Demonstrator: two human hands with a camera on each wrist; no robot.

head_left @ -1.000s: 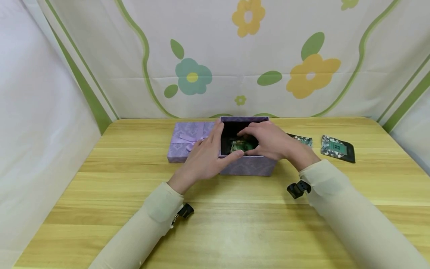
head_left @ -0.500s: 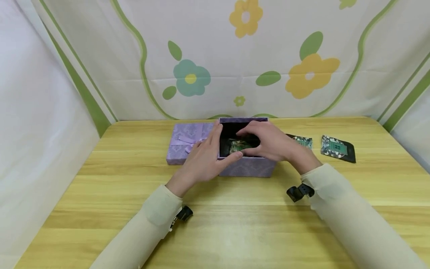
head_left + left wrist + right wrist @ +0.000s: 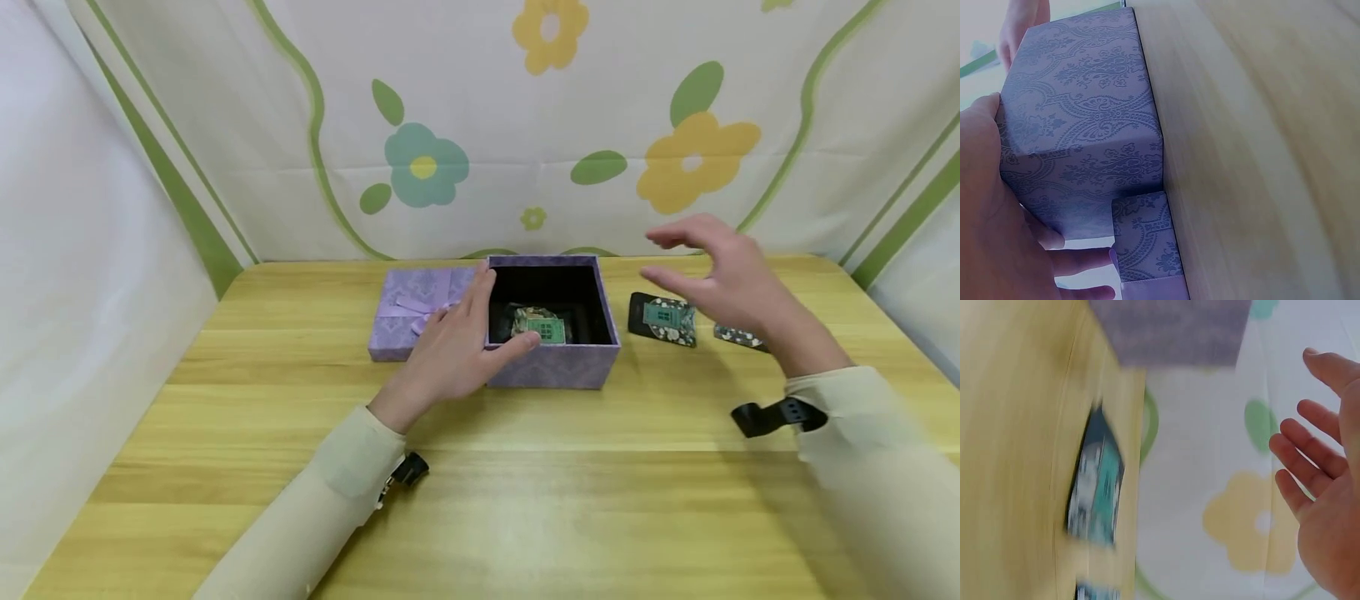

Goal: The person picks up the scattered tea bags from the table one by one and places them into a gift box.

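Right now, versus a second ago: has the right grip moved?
Yes. In the head view, the right grip has gone up out of the purple box and rightward, judged against the small green printed flower.

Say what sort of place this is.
Likely a makeshift recording booth, though what lies beyond is hidden: a wood-grain table, flower-printed cloth hung behind it, and a black device at each wrist.
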